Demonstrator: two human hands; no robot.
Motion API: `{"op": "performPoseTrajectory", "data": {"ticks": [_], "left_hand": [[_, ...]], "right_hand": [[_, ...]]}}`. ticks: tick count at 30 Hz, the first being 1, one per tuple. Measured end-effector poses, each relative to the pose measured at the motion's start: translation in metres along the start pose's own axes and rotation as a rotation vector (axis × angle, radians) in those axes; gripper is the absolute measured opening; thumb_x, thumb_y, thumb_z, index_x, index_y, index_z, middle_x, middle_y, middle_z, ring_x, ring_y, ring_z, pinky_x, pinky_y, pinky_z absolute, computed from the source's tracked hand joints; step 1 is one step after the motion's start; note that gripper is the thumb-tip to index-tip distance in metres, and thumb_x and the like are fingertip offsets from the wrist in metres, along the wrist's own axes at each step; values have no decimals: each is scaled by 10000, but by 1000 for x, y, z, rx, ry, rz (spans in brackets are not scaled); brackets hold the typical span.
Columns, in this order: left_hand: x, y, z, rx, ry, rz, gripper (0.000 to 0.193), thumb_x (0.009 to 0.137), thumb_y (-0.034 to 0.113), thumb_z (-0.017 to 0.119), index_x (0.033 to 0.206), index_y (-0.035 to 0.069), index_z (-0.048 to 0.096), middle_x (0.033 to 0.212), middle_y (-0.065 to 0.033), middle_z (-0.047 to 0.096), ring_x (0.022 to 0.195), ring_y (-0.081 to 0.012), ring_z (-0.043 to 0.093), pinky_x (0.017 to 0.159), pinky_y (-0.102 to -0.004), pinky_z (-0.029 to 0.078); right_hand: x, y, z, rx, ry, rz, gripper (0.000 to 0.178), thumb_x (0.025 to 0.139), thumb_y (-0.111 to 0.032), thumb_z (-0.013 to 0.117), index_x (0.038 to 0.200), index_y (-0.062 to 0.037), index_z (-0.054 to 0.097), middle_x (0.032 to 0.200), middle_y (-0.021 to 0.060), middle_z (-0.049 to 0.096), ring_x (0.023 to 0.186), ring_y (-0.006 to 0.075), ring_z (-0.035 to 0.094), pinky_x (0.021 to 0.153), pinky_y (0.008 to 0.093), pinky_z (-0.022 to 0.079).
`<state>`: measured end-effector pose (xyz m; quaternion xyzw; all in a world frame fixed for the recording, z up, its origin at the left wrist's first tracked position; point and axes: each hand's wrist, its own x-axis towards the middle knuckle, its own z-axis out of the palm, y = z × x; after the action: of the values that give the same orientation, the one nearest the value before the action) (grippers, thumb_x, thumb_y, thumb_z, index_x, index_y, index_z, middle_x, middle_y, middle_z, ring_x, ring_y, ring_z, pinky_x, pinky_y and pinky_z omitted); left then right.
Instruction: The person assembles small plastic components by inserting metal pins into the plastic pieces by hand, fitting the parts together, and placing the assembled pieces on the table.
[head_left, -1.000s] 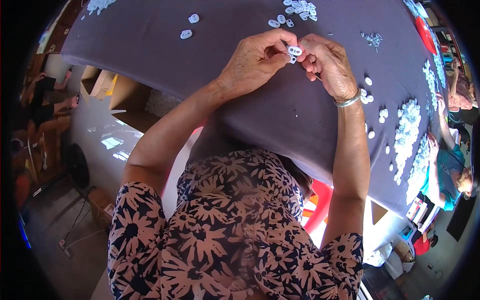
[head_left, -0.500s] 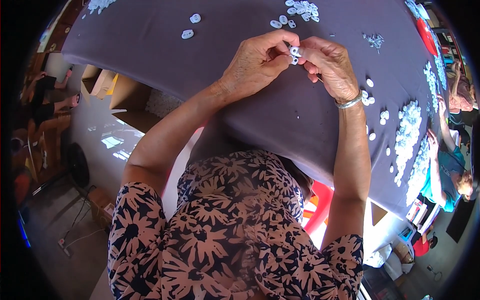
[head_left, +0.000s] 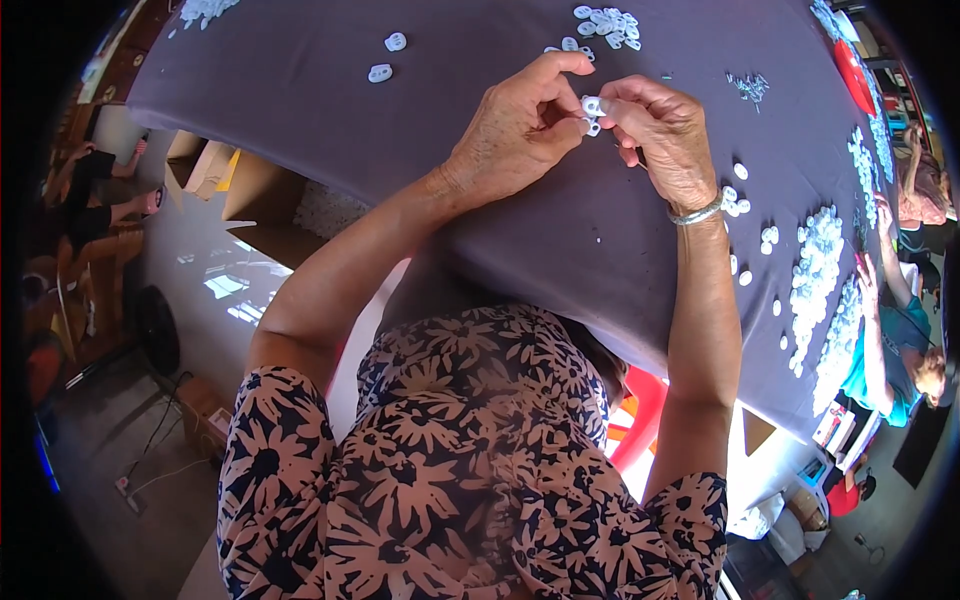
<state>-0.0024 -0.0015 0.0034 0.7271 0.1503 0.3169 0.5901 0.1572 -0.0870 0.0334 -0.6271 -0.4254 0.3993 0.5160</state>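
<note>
The right hand [head_left: 665,135] pinches two white bits [head_left: 591,104] in its fingers. The left hand [head_left: 515,122] touches them; I cannot tell if its fingers grip. Left of the right hand, two loose bits [head_left: 380,73] lie on the surface [head_left: 300,90].

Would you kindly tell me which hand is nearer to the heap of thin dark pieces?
Right. The right hand is left of the heap, slightly nearer the wearer; the left hand is farther left.
</note>
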Motion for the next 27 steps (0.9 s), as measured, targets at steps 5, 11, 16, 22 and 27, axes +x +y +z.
{"op": "performPoseTrajectory", "data": {"ticks": [5,11,16,22,27], "left_hand": [[1,2,-3,22,-32,-36,457,838,-59,592,1253,55,439,779,12,565,757,-40,545,703,-189,442],[2,-1,-1,67,9,30,446,798,-29,611,1211,18,449,722,-19,599,655,-66,550,612,-222,464],[1,4,-5,89,-26,-11,360,779,-15,603,1125,44,521,726,-25,607,641,-98,573,599,-240,467],[-1,3,-6,527,-100,150,136,733,51,620,862,92,607,750,-44,591,713,-215,594,629,-327,484],[2,2,-7,709,-63,236,150,725,79,651,870,98,617,799,-51,557,798,-242,574,674,-358,484]], "right_hand": [[1,2,5,136,71,9,142,826,-71,631,938,11,658,697,18,606,519,32,470,438,191,387],[0,-2,5,271,112,27,163,838,-72,616,973,13,649,719,27,609,534,33,469,436,191,384],[-3,-4,2,350,130,102,140,844,-104,614,946,-13,646,707,10,586,526,33,449,419,190,363],[-2,-7,-6,686,47,271,116,850,-151,602,802,-47,588,677,-26,489,532,23,360,362,146,295],[2,-1,-14,972,-133,318,132,867,-146,572,803,-31,558,685,-26,453,529,9,338,309,119,282]]}}
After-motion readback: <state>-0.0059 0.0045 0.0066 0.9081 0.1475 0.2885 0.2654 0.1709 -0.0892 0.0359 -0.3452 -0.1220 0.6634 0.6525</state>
